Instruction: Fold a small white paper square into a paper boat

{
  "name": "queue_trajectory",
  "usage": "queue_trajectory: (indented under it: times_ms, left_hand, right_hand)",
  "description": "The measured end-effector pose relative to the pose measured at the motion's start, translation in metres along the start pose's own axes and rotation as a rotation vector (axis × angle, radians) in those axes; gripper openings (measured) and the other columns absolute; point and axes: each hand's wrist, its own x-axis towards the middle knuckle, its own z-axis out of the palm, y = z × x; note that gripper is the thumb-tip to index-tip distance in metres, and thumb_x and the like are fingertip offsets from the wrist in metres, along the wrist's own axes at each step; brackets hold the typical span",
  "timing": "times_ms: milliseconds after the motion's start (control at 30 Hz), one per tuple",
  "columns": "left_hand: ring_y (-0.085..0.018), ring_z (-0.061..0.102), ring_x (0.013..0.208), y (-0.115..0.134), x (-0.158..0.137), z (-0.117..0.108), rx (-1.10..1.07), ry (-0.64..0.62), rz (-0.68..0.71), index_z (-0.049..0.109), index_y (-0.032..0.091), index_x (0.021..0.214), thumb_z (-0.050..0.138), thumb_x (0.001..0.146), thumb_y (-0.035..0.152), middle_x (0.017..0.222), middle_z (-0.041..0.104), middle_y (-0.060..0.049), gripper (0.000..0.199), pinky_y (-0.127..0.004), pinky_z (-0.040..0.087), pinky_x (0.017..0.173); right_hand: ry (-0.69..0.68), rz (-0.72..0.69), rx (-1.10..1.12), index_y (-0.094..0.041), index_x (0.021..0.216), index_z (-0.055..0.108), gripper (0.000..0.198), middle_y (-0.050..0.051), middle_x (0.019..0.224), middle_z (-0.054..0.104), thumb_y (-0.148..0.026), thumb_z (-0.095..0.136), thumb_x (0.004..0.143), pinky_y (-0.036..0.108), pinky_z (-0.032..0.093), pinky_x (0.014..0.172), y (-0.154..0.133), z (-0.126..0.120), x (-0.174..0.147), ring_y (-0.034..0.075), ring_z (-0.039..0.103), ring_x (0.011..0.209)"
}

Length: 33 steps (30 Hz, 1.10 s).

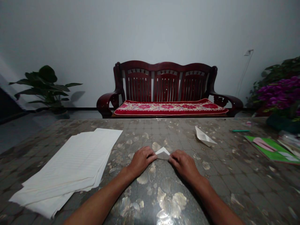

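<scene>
Between my two hands is a small folded piece of white paper (163,153), with a peak pointing away from me. My left hand (142,158) pinches its left corner between thumb and fingers. The right corner is gripped the same way by my right hand (184,162). Both hands rest at or just above the patterned tabletop (145,200). Farther off to the right lies a folded paper boat shape (204,137), touched by neither hand. A stack of white lined paper sheets (75,159) spreads out left of my left hand.
At the right are a green pen (240,131), a green booklet (264,147) and purple flowers (281,92) in a pot. Beyond the table stands a dark red wooden bench (165,84) with a red floral cushion (173,107). A leafy plant (48,84) stands at the left wall.
</scene>
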Motion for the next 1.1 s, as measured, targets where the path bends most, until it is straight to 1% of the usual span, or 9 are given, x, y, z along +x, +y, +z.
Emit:
queue_trajectory:
  times_ms: [100,400,600,800,933,1100]
  left_hand:
    - [-0.019,0.062,0.085,0.000,0.002,-0.002,-0.018,-0.008,-0.067,0.068,0.020,0.078,0.057,0.094,0.036,0.084,0.065,-0.001,0.025,-0.028,0.043,0.076]
    - [-0.020,0.060,0.087,0.003,0.001,-0.002,0.007,0.016,-0.094,0.064,0.020,0.080,0.052,0.094,0.029,0.086,0.062,-0.003,0.021,-0.029,0.045,0.078]
    - [-0.021,0.059,0.088,0.003,0.002,-0.002,0.045,0.012,-0.110,0.063,0.020,0.078,0.050,0.096,0.032,0.085,0.062,-0.003,0.026,-0.031,0.043,0.080]
    - [-0.020,0.058,0.087,0.003,0.001,0.000,0.044,0.038,-0.126,0.063,0.019,0.076,0.053,0.093,0.030,0.085,0.062,-0.003,0.023,-0.030,0.042,0.078]
    - [-0.020,0.058,0.084,0.005,0.001,0.001,0.068,0.060,-0.128,0.063,0.019,0.074,0.053,0.092,0.027,0.082,0.062,-0.002,0.022,-0.030,0.041,0.077]
    - [-0.020,0.058,0.085,0.009,0.003,0.000,0.109,0.047,-0.135,0.061,0.019,0.074,0.052,0.091,0.023,0.082,0.061,-0.003,0.020,-0.031,0.042,0.078]
  right_hand:
    - [0.008,0.022,0.014,-0.022,0.087,0.067,0.017,0.003,0.091,0.066,-0.029,0.054,0.095,0.026,0.039,0.075,0.002,0.004,0.002,0.017,0.061,0.087]
    - [0.067,0.046,-0.071,-0.022,0.083,0.061,0.023,0.003,0.087,0.066,-0.031,0.048,0.099,0.027,0.037,0.071,0.000,0.012,0.004,0.019,0.061,0.084]
    - [0.111,0.075,-0.055,-0.022,0.084,0.059,0.017,0.002,0.088,0.067,-0.028,0.051,0.097,0.026,0.034,0.068,-0.003,0.013,0.004,0.018,0.060,0.081]
    - [0.107,0.089,-0.053,-0.022,0.085,0.057,0.015,0.002,0.087,0.067,-0.027,0.052,0.097,0.026,0.032,0.066,-0.004,0.014,0.005,0.018,0.059,0.079]
    - [0.135,0.102,-0.008,-0.024,0.095,0.059,0.006,0.001,0.086,0.068,-0.027,0.054,0.094,0.026,0.033,0.065,-0.005,0.015,0.005,0.018,0.061,0.079]
    - [0.147,0.078,-0.008,-0.026,0.108,0.061,0.017,0.002,0.091,0.070,-0.026,0.053,0.094,0.027,0.037,0.069,-0.004,0.017,0.005,0.020,0.063,0.085]
